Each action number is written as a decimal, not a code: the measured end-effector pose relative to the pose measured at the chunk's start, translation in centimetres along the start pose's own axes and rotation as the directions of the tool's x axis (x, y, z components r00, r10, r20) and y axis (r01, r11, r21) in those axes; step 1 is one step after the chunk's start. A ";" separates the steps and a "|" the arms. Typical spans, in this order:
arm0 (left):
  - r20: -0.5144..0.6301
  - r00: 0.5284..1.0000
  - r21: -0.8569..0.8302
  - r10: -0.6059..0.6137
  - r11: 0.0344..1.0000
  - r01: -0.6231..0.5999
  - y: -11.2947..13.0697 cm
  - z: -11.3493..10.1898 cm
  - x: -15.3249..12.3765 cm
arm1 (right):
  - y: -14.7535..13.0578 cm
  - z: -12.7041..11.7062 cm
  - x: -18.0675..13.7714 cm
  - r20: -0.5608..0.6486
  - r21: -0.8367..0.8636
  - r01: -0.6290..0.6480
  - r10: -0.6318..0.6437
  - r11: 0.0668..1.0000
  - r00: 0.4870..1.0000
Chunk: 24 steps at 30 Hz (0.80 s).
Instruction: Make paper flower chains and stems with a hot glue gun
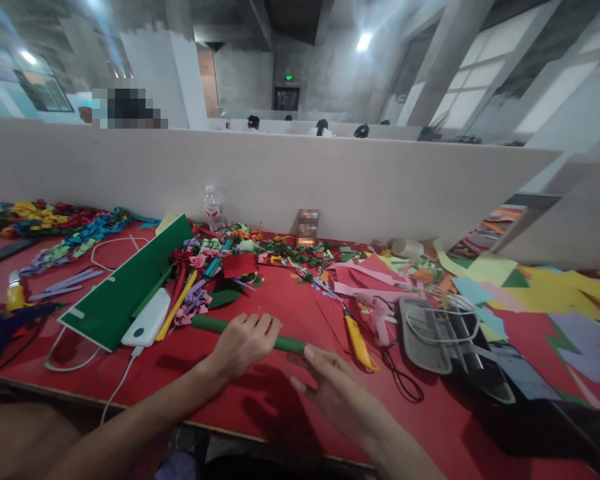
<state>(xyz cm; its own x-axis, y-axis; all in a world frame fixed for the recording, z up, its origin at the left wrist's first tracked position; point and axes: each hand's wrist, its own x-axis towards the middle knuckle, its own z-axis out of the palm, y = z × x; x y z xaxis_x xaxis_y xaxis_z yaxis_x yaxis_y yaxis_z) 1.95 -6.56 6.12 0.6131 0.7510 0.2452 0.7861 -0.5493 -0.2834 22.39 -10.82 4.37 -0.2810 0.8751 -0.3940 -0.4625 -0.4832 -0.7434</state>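
A rolled green paper tube [207, 325] lies across the red table [260, 293] in front of me. My left hand [243, 343] rests over its middle, fingers curled down on the roll. My right hand [333, 387] is at the tube's right end, fingers stretched out and touching the tip; its palm holds nothing. A pile of paper flowers and coloured strips [205, 267] lies just behind the tube.
A green board [125, 287] and a white power bank [147, 320] with cable sit at left. A yellow utility knife [360, 343], a glue gun [380, 313] and a grey tray [440, 333] lie at right. A water bottle [213, 208] stands by the white partition [280, 173]. Paper chains lie far left.
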 end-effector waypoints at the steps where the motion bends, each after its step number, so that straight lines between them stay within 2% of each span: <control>1: -0.059 0.998 0.045 0.027 0.999 -0.025 0.1 0.3 -0.1 | 0.0 0.2 0.0 -0.023 0.045 -0.025 0.026 0.999 0.999; 2: -0.096 0.994 0.070 0.053 0.996 -0.046 0.1 0.6 -0.1 | 0.1 0.3 0.1 -0.038 0.063 -0.025 0.027 0.998 0.999; 4: -0.093 0.993 0.063 0.074 0.996 -0.068 0.0 0.7 -0.1 | 0.2 0.6 0.3 -0.035 0.018 0.032 -0.031 0.999 0.999; 6: -0.005 0.997 -0.019 0.075 0.997 -0.075 -0.3 0.3 0.1 | 0.1 0.6 0.5 0.022 -0.135 0.132 -0.131 0.982 0.991; 8: 0.126 0.989 -0.164 0.073 0.985 -0.052 -0.8 -0.5 0.4 | -0.3 0.6 0.5 0.134 -0.358 0.253 -0.219 0.899 0.967; 10: 0.243 0.967 -0.310 0.077 0.951 0.002 -1.2 -1.4 0.7 | -0.9 0.5 0.3 0.251 -0.542 0.384 -0.293 0.747 0.923; 12: 0.328 0.940 -0.422 0.089 0.905 0.061 -1.6 -2.2 0.8 | -1.7 0.2 -0.1 0.367 -0.655 0.499 -0.339 0.567 0.866; 15: 0.390 0.895 -0.630 0.217 0.772 0.088 -2.3 -2.8 0.9 | -3.1 -0.3 -0.3 0.559 -0.726 0.640 -0.328 0.251 0.762; 17: 0.416 0.831 -0.779 0.368 0.617 0.116 -2.7 -2.8 1.1 | -4.0 -0.6 -0.2 0.695 -0.687 0.726 -0.262 0.034 0.670; 18: 0.437 0.781 -0.828 0.446 0.539 0.155 -2.9 -2.6 1.2 | -4.4 -0.7 -0.1 0.749 -0.649 0.759 -0.221 -0.054 0.625; 20: 0.494 0.662 -0.859 0.564 0.436 0.270 -3.3 -2.2 1.6 | -5.0 -0.8 0.2 0.809 -0.587 0.795 -0.144 -0.151 0.570; 22: 0.541 0.559 -0.841 0.628 0.392 0.373 -3.7 -1.7 2.0 | -5.1 -0.8 0.5 0.809 -0.588 0.796 -0.111 -0.144 0.577; 23: 0.553 0.528 -0.831 0.644 0.378 0.408 -3.8 -1.5 2.2 | -4.9 -0.7 0.6 0.793 -0.609 0.786 -0.118 -0.108 0.598; 24: 0.563 0.517 -0.822 0.645 0.368 0.435 -3.9 -1.3 2.4 | -4.6 -0.7 0.8 0.762 -0.643 0.764 -0.145 -0.058 0.631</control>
<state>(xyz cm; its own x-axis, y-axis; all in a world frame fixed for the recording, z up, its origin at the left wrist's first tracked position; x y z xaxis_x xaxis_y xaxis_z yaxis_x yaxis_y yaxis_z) 0.47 -3.10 9.04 0.7801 0.2396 -0.5780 0.6204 -0.1764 0.7642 24.91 -7.92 7.07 -0.7513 0.6017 0.2712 0.3526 0.7133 -0.6057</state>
